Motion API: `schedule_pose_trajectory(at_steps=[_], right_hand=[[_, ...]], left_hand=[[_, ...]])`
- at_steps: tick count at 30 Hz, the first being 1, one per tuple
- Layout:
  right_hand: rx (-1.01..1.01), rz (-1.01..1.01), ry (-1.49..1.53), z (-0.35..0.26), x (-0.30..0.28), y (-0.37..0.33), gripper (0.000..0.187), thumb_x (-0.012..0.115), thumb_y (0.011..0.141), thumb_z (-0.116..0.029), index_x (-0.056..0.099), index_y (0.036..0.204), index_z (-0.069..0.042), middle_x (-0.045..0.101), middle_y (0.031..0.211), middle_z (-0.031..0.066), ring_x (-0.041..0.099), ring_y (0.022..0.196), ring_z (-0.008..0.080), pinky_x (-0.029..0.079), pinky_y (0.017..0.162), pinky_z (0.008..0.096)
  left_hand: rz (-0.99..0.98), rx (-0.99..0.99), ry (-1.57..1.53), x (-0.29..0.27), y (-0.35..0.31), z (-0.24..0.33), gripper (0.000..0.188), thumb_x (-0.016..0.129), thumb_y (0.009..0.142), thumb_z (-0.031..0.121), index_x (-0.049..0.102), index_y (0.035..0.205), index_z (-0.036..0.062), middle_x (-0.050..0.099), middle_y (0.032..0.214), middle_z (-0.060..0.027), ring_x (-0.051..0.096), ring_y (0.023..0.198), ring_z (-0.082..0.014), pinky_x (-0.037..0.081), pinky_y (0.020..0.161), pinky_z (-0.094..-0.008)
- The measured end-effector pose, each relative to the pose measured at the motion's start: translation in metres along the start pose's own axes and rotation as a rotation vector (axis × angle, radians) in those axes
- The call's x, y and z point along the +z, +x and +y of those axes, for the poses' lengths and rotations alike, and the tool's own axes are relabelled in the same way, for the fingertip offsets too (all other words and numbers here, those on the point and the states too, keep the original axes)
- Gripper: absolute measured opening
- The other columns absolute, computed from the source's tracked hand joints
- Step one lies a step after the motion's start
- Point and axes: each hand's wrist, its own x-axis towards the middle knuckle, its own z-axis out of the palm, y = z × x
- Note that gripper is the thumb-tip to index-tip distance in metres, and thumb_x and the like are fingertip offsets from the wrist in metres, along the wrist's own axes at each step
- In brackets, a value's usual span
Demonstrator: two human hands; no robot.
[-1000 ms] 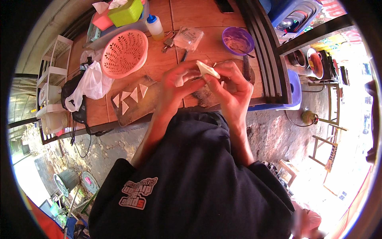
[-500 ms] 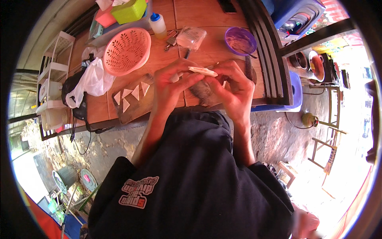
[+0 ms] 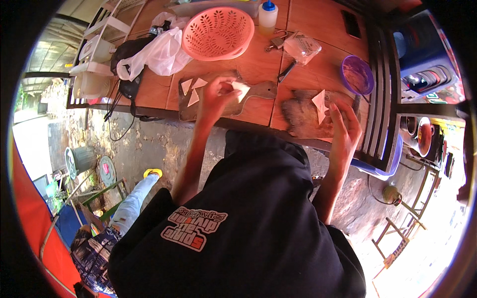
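Triangle [image 3: 240, 89] pinched in your left hand [image 3: 218, 95] above the board [image 3: 258, 92] at the counter's near edge; right hand [image 3: 345, 130] open beside another triangle [image 3: 319, 105]. Loosen your pinch and it may fall off.

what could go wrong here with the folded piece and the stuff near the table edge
The left hand pinches a white folded triangle only by its fingertips over the brown wooden cutting board; a loose pinch could let it unfold or drop. The right hand rests by another white triangle on a dark worn board close to the table's front edge, so a nudge might push it off.
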Motion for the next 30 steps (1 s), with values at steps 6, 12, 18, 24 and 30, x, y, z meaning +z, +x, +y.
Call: schedule_pose_trajectory(at_steps=[6, 12, 18, 24, 30], right_hand=[[0.048, -0.054, -0.036, 0.011, 0.002, 0.006, 0.022, 0.069, 0.091, -0.014, 0.071, 0.107, 0.001, 0.070, 0.098, 0.0042, 0.059, 0.092, 0.0091, 0.045, 0.084, 0.0233], [-0.018, -0.116, -0.124, 0.019, 0.011, 0.011, 0.022, 0.066, 0.093, -0.015, 0.070, 0.109, 0.000, 0.070, 0.095, 0.0051, 0.058, 0.078, 0.0064, 0.044, 0.065, 0.0201], [-0.030, -0.147, -0.106, 0.022, 0.013, 0.014, 0.024, 0.066, 0.093, -0.015, 0.070, 0.111, 0.000, 0.071, 0.097, 0.0044, 0.056, 0.076, 0.0061, 0.043, 0.064, 0.0199], [-0.009, -0.129, -0.142, 0.025, 0.012, 0.016, 0.025, 0.065, 0.095, -0.018, 0.071, 0.110, 0.001, 0.072, 0.096, 0.0053, 0.058, 0.076, 0.0067, 0.045, 0.064, 0.0199], [0.031, -0.055, -0.033, 0.037, -0.010, 0.018, 0.023, 0.067, 0.094, -0.020, 0.075, 0.100, 0.001, 0.072, 0.083, 0.0045, 0.061, 0.077, 0.0063, 0.045, 0.070, 0.0205]], left_hand=[[0.187, -0.299, 0.176, -0.066, -0.012, -0.081, 0.044, 0.083, 0.071, 0.010, 0.061, 0.106, -0.0041, 0.072, 0.089, -0.0134, 0.070, 0.079, -0.0168, 0.054, 0.069, -0.0286], [0.327, -0.463, 0.033, -0.084, -0.027, -0.118, 0.044, 0.082, 0.072, 0.009, 0.058, 0.106, -0.0060, 0.069, 0.085, -0.0105, 0.067, 0.071, -0.0147, 0.054, 0.065, -0.0265], [0.409, -0.138, 0.395, -0.084, -0.032, -0.136, 0.056, 0.087, 0.064, 0.018, 0.056, 0.108, -0.0005, 0.069, 0.080, -0.0110, 0.068, 0.073, -0.0233, 0.053, 0.069, -0.0351], [0.474, -0.178, 0.694, -0.092, -0.042, -0.126, 0.057, 0.087, 0.066, 0.030, 0.061, 0.107, 0.0018, 0.069, 0.079, -0.0119, 0.068, 0.077, -0.0292, 0.052, 0.072, -0.0381], [0.543, -0.090, 0.402, -0.100, -0.029, -0.108, 0.031, 0.082, 0.076, 0.027, 0.072, 0.092, 0.0016, 0.072, 0.086, -0.0060, 0.066, 0.080, -0.0151, 0.051, 0.075, -0.0290]])
